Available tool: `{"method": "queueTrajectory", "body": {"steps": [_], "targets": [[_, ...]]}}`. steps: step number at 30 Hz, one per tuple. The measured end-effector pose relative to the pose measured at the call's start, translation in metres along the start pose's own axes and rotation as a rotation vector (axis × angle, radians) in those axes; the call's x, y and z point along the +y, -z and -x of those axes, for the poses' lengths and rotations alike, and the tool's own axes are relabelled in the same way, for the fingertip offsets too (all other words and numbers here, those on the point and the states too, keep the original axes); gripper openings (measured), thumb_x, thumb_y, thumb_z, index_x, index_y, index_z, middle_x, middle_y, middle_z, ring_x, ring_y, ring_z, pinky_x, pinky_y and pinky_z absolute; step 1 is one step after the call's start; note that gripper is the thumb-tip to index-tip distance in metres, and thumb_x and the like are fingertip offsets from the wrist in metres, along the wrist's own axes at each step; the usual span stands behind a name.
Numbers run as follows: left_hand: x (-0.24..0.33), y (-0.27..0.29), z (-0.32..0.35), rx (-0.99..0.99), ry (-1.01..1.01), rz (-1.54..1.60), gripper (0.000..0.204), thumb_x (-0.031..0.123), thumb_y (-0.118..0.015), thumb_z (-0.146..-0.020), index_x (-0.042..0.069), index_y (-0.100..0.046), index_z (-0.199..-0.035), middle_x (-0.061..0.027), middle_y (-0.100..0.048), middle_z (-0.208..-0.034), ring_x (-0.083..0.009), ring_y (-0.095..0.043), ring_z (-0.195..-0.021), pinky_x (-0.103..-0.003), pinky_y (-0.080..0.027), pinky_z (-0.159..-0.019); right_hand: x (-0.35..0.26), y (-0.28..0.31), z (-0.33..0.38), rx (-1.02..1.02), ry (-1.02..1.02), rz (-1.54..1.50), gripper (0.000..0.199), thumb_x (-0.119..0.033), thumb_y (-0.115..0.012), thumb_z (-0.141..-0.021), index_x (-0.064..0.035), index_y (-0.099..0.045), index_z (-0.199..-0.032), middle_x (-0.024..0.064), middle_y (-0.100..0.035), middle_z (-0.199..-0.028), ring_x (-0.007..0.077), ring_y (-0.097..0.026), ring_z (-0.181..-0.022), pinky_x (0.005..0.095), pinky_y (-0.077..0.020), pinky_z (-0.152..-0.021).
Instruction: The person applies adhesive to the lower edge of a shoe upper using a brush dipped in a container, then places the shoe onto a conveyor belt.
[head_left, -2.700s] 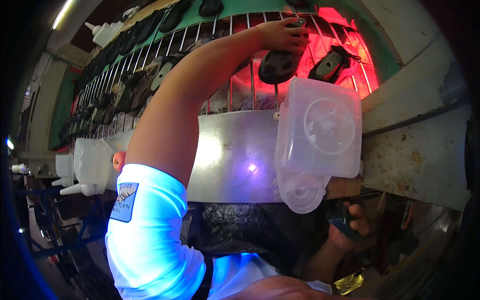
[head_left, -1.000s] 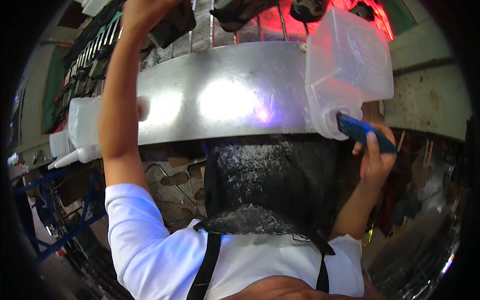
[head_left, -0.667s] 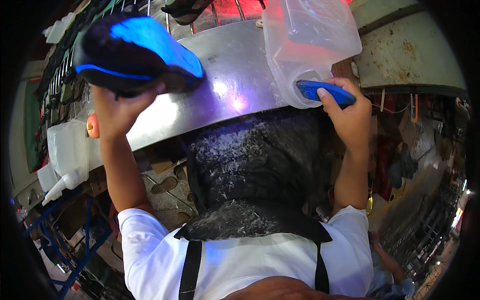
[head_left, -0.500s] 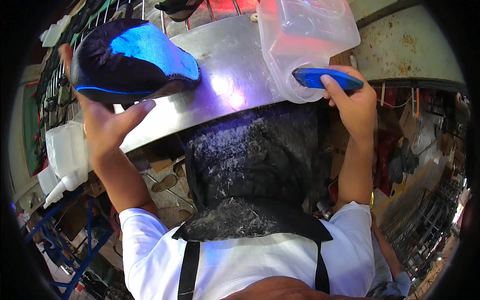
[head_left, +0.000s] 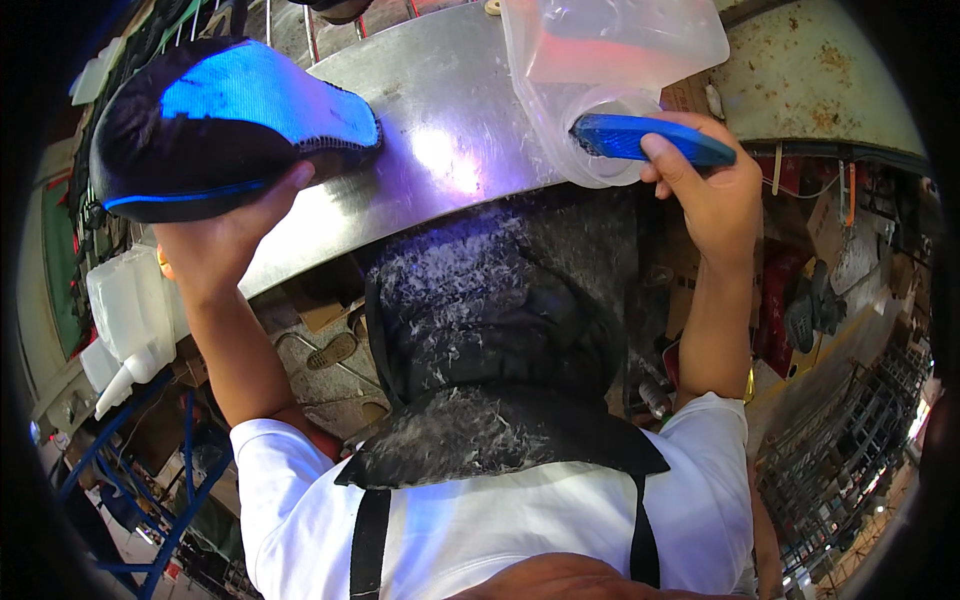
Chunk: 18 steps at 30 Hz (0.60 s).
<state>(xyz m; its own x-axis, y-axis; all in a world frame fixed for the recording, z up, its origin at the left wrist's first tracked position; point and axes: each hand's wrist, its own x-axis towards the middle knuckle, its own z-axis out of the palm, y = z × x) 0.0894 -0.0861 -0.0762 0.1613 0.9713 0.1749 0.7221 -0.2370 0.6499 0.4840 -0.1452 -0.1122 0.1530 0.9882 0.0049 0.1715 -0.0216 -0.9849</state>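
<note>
A black shoe upper with a bright blue panel (head_left: 270, 95) is held up over the left of the metal bench. My left hand (head_left: 222, 228) grips it from below, thumb against its near side and most fingers hidden behind it. At the right, my right hand (head_left: 715, 195) pinches a blue-handled brush (head_left: 655, 140), thumb on top. The brush's dark tip is at the round mouth of a translucent plastic container (head_left: 625, 55); whether it touches what is inside cannot be told.
The shiny metal bench (head_left: 400, 90) curves across in front of me. A white squeeze bottle with a spout (head_left: 130, 375) stands below my left hand. Metal rods (head_left: 310, 35) lie beyond the bench. A rust-spotted panel (head_left: 800, 80) is at the far right.
The shoe upper has shifted left, and my left thumb, earlier apart from it, now presses against it. My right hand and the brush have moved only slightly.
</note>
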Motion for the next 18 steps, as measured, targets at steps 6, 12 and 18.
{"method": "queueTrajectory", "body": {"steps": [6,12,18], "targets": [[0.003,-0.018,0.012,-0.034,-0.333,0.754,0.099,0.062,-0.063,-0.076,0.003,-0.035,-0.151,-0.0182,-0.041,-0.151,-0.0370,-0.041,-0.137,-0.059,-0.033,-0.112,0.006,0.027,-0.006,-0.192,-0.060,0.042,0.019,-0.008,-0.074,-0.089,0.0064,-0.068,-0.100,0.0063,-0.068,-0.080,0.0106,-0.063,-0.065,0.0230,-0.0495,-0.055],[-0.001,-0.039,0.077,-0.056,0.233,1.519,0.081,0.066,-0.027,-0.098,0.008,-0.036,-0.153,-0.0214,-0.030,-0.160,-0.0395,-0.031,-0.146,-0.060,-0.024,-0.118,0.003,0.025,0.010,0.083,-0.445,-0.517,0.022,-0.013,-0.070,-0.093,0.0049,-0.065,-0.105,0.0084,-0.068,-0.084,0.0144,-0.063,-0.065,0.0266,-0.0493,-0.052],[-0.042,-0.059,0.118,0.043,-0.275,0.388,0.068,0.046,-0.028,-0.100,-0.004,-0.045,-0.142,-0.0284,-0.049,-0.142,-0.0412,-0.050,-0.129,-0.050,-0.036,-0.109,0.048,-0.015,0.075,-0.136,-0.344,-0.697,0.035,-0.016,-0.071,-0.088,0.0100,-0.063,-0.110,0.0217,-0.070,-0.088,0.0247,-0.067,-0.058,0.0361,-0.0553,-0.046]]}}
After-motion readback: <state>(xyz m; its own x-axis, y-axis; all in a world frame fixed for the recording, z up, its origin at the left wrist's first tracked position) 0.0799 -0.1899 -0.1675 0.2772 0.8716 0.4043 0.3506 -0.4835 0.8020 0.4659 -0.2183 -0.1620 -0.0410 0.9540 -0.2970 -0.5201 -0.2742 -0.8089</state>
